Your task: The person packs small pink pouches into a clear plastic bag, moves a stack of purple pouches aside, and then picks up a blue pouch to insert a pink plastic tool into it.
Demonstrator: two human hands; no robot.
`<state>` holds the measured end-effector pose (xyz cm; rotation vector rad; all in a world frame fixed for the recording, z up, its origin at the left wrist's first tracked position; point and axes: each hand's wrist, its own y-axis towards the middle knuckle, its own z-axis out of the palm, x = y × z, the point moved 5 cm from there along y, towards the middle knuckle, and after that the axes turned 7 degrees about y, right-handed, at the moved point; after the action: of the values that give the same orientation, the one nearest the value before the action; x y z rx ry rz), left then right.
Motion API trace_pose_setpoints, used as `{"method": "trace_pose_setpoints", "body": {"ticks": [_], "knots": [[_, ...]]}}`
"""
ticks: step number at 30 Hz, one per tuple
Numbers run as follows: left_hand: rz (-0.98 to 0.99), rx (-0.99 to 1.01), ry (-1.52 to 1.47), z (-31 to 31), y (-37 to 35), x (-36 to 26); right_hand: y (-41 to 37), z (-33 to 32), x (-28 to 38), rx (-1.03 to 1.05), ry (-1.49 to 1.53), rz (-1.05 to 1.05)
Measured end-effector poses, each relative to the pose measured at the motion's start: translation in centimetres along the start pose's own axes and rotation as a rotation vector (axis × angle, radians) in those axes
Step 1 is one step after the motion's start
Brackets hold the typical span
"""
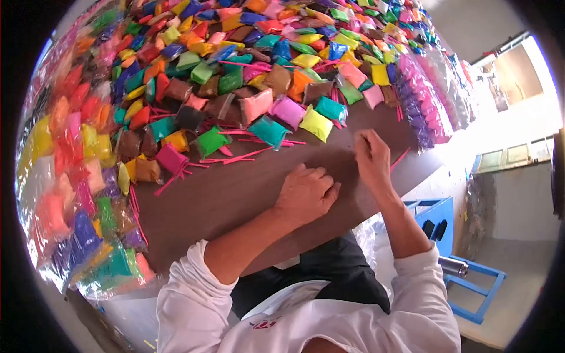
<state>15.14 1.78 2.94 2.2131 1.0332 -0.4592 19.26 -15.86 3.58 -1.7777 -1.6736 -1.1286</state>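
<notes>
My left hand rests low over the brown table, its fingers curled in; whether it holds anything is hidden. To its right, my right hand is raised a little with bent fingers pressed together, and nothing can be made out in it. Beyond both hands lies a big heap of small coloured packets, with a yellow packet and a teal packet nearest. Thin pink strips lie along the heap's near edge.
Large clear bags of coloured packets stand along the left side. Bags of purple and pink packets are at the table's right end. A blue metal frame stands on the floor at the lower right, by a silver cylinder.
</notes>
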Motion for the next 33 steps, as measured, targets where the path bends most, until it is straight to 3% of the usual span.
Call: {"method": "trace_pose_setpoints", "body": {"ticks": [2, 7, 10, 14, 19, 23, 29, 33], "knots": [[-0.010, 0.009, 0.001, -0.1, 0.0, 0.1, 1.8, 1.4, 1.5, 0.037, -0.031, -0.019], [-0.031, 0.091, -0.025, -0.1, 0.1, 0.4, 4.5, 3.4, 8.0, -0.072, -0.391, -0.487], [-0.025, 0.141, -0.017, -0.3, 0.4, 0.3, 6.0, 6.3, 7.9, 0.142, -0.330, -0.579], [-0.007, 0.057, -0.041, -0.1, 0.5, 0.4, 6.4, 10.7, 7.1, 0.047, -0.221, -0.546], [0.051, -0.009, -0.049, 0.0, 0.4, 0.2, 6.8, 11.0, 7.0, -0.029, -0.128, -0.548], [0.013, 0.046, -0.015, -0.2, 0.3, 0.0, 7.3, 10.9, 6.7, -0.057, -0.050, -0.538], [0.002, -0.006, -0.048, -0.2, 0.2, -0.1, 7.8, 8.5, 6.3, -0.287, 0.193, -0.652], [-0.009, 0.014, -0.052, -0.3, 0.2, 0.0, 8.4, 6.4, 5.2, -0.376, 0.262, -0.446]]}}
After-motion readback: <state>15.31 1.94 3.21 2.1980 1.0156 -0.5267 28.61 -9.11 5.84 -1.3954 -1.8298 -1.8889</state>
